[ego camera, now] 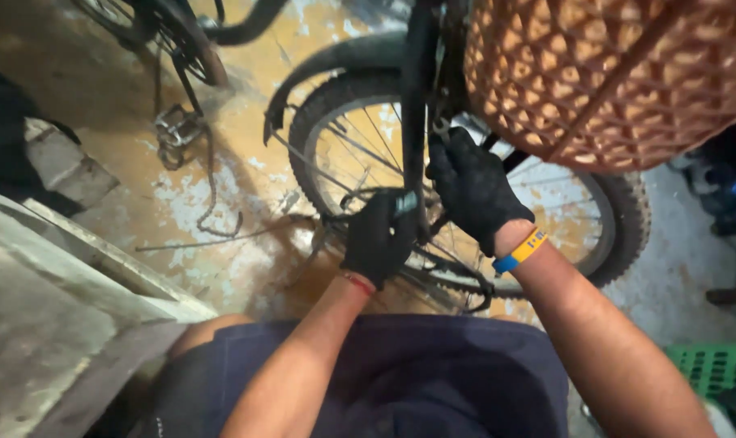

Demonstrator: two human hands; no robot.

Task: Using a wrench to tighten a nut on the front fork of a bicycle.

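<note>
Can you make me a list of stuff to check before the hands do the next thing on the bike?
1. Gloves on both hands: ok, left hand and right hand wear black gloves.
2. Left hand gripping something: ok, it is closed around a small dark part by the frame.
3. Right hand on the frame: ok, fingers pinch near a small metal piece.
4. Wheel free to turn: cannot tell.
5. Basket out of the way: not ok, it hangs right over the hands.

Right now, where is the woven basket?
In the head view, the woven basket is at the upper right, above the bicycle wheel and just right of the gloved right hand.
</note>
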